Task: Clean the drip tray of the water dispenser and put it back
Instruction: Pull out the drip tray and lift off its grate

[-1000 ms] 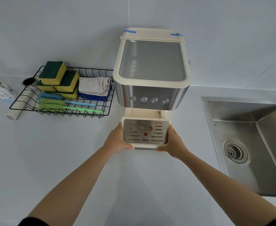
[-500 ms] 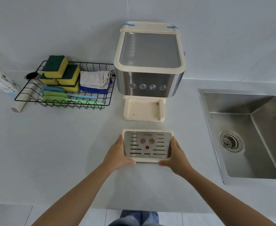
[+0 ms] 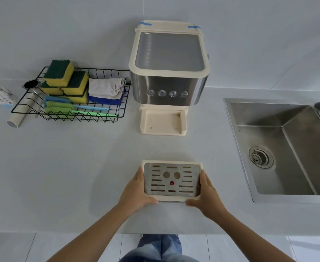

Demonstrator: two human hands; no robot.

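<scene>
Surface: we look down on a pale grey countertop [image 3: 64, 167] set against a plain pale wall; white floor tiles show past its near edge.
Sink: a stainless steel sink [image 3: 280, 129] is sunk into the counter at 3 o'clock, its round drain visible.
Dispenser: the cream and steel water dispenser [image 3: 169, 72] stands at 12 o'clock, its cream base ledge bare.
Rack: a black wire rack [image 3: 23, 103] at 10 o'clock holds yellow-and-green sponges [image 3: 64, 78], folded grey and blue cloths [image 3: 106, 89] and green and blue brushes [image 3: 60, 106].
Tray: the cream rectangular drip tray with slotted metal grille [image 3: 171, 180] sits at 6 o'clock from the dispenser, well apart from it; we cannot tell whether it touches the counter.
Left hand: our left hand [image 3: 136, 191] clasps the tray's left edge, thumb under the near rim.
Right hand: our right hand [image 3: 208, 195] clasps the right edge likewise.
</scene>
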